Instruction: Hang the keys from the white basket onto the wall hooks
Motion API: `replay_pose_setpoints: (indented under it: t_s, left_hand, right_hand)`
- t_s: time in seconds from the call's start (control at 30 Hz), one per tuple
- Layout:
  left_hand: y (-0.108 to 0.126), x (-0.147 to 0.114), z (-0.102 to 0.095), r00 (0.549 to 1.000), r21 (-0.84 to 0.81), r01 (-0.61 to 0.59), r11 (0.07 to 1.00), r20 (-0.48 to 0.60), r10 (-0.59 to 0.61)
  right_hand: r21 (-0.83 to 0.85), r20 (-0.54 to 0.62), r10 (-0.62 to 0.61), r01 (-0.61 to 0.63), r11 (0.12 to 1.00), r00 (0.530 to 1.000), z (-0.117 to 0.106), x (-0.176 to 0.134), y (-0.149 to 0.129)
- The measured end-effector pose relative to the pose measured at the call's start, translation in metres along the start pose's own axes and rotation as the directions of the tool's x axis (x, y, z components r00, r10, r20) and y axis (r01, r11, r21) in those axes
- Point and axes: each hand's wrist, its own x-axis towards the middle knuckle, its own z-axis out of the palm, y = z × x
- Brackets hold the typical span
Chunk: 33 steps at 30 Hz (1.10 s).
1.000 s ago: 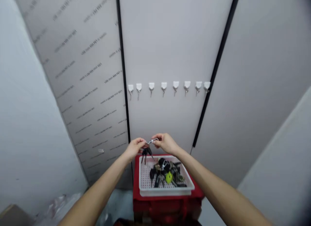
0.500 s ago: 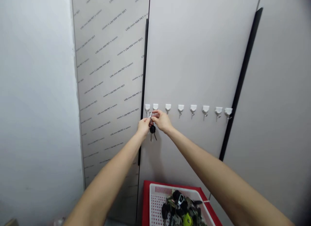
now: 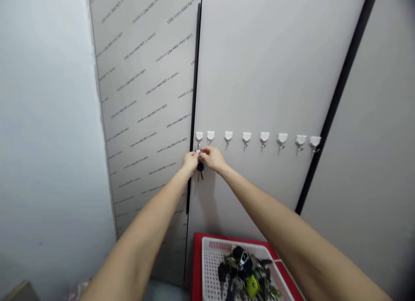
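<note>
My left hand (image 3: 190,163) and my right hand (image 3: 212,158) meet at the leftmost white wall hook (image 3: 199,136), both with fingers pinched on a bunch of keys (image 3: 200,167). The bunch has a silver carabiner clip (image 3: 198,148) at its top, a black fob and two keys hanging below my fingers. The clip's upper loop overlaps the metal of the leftmost hook; whether it is looped over it I cannot tell. Fingers hide the middle of the bunch. Just above my right hand is a second white hook (image 3: 210,136).
Several more white hooks (image 3: 264,137) run in a row to the right across the pale cabinet door (image 3: 259,76). Below, a white perforated basket (image 3: 209,266) filled with a heap of keys (image 3: 243,270) stands on a red surface (image 3: 197,266). Black handle strips (image 3: 194,89) edge the door.
Both hands have brought the keys slightly left, and the clip now sits right at the leftmost hook. The camera view has shifted a little.
</note>
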Motion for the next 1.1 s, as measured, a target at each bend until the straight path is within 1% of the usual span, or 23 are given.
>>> replay_pose_setpoints:
  t_s: [0.13,0.2,0.27,0.3,0.33,0.4,0.47,0.5,0.53,0.6,0.63,0.7,0.77,0.8,0.83,0.9,0.97,1.03,1.07,1.1]
  left_hand:
    - [-0.002,-0.002,0.000,1.000,0.076,-0.004,0.997,0.015,0.003]
    - [-0.003,-0.003,0.000,1.000,0.115,0.013,0.993,0.009,-0.014]
    - [-0.003,-0.004,-0.002,0.999,0.136,0.031,0.990,0.017,-0.034]
    - [-0.003,-0.005,-0.003,0.999,0.135,0.039,0.990,0.023,-0.042]
    - [-0.003,-0.007,-0.005,0.998,0.131,0.043,0.990,0.029,-0.047]
    - [-0.004,-0.013,-0.010,0.999,0.140,0.027,0.990,0.025,-0.031]
    - [-0.009,-0.022,-0.015,0.999,0.190,-0.049,0.981,0.003,0.049]
    - [-0.012,-0.029,-0.017,0.994,0.223,-0.102,0.969,-0.012,0.108]
    - [-0.017,-0.037,-0.019,0.986,0.254,-0.156,0.955,-0.022,0.167]
    - [-0.032,-0.056,-0.020,0.970,0.292,-0.229,0.929,-0.013,0.243]
    - [-0.041,-0.068,-0.019,0.969,0.300,-0.238,0.924,0.012,0.246]
    - [-0.063,-0.093,-0.014,0.978,0.312,-0.207,0.927,0.107,0.182]
    - [-0.086,-0.120,-0.005,0.974,0.341,-0.118,0.933,0.224,0.042]
    - [-0.097,-0.133,0.001,0.955,0.357,-0.082,0.930,0.295,-0.029]
    - [-0.106,-0.145,0.007,0.925,0.379,-0.060,0.923,0.368,-0.091]
    - [-0.121,-0.167,0.019,0.855,0.423,-0.069,0.904,0.491,-0.164]
    - [-0.128,-0.185,0.031,0.784,0.451,-0.109,0.886,0.586,-0.202]
    - [-0.130,-0.198,0.040,0.721,0.474,-0.177,0.863,0.659,-0.214]
    - [-0.130,-0.203,0.044,0.700,0.488,-0.222,0.844,0.682,-0.211]
    - [-0.129,-0.207,0.047,0.690,0.506,-0.270,0.819,0.695,-0.202]
  right_hand:
    - [-0.113,0.005,-0.059,0.059,0.992,0.998,-0.014,-0.017,0.005]
    - [-0.156,0.069,-0.080,0.090,0.984,0.994,-0.022,-0.037,0.014]
    - [-0.196,0.186,-0.060,0.097,0.976,0.981,-0.027,-0.064,0.031]
    - [-0.221,0.260,-0.027,0.086,0.971,0.965,-0.028,-0.080,0.041]
    - [-0.249,0.340,0.016,0.074,0.966,0.940,-0.028,-0.098,0.052]
    - [-0.316,0.493,0.105,0.066,0.947,0.864,-0.027,-0.132,0.078]
    - [-0.407,0.594,0.180,0.099,0.908,0.784,-0.025,-0.161,0.103]
    - [-0.453,0.616,0.212,0.121,0.883,0.759,-0.023,-0.173,0.114]
    - [-0.495,0.622,0.238,0.138,0.858,0.746,-0.021,-0.182,0.124]
    - [-0.554,0.609,0.274,0.152,0.818,0.744,-0.018,-0.195,0.138]
    - [-0.571,0.599,0.286,0.149,0.807,0.748,-0.016,-0.199,0.143]
    - [-0.585,0.586,0.295,0.141,0.799,0.755,-0.014,-0.203,0.147]
    - [-0.577,0.579,0.292,0.129,0.807,0.761,-0.012,-0.204,0.146]
    - [-0.571,0.570,0.292,0.115,0.813,0.768,-0.012,-0.205,0.145]
    - [-0.568,0.556,0.296,0.095,0.818,0.777,-0.012,-0.204,0.145]
    - [-0.584,0.504,0.331,0.033,0.811,0.798,-0.014,-0.205,0.145]
    - [-0.602,0.464,0.382,-0.032,0.798,0.799,-0.016,-0.206,0.147]
    - [-0.597,0.465,0.410,-0.064,0.800,0.785,-0.017,-0.209,0.150]
    - [-0.585,0.471,0.412,-0.073,0.808,0.780,-0.018,-0.211,0.150]
    - [-0.569,0.475,0.405,-0.079,0.819,0.781,-0.018,-0.213,0.151]
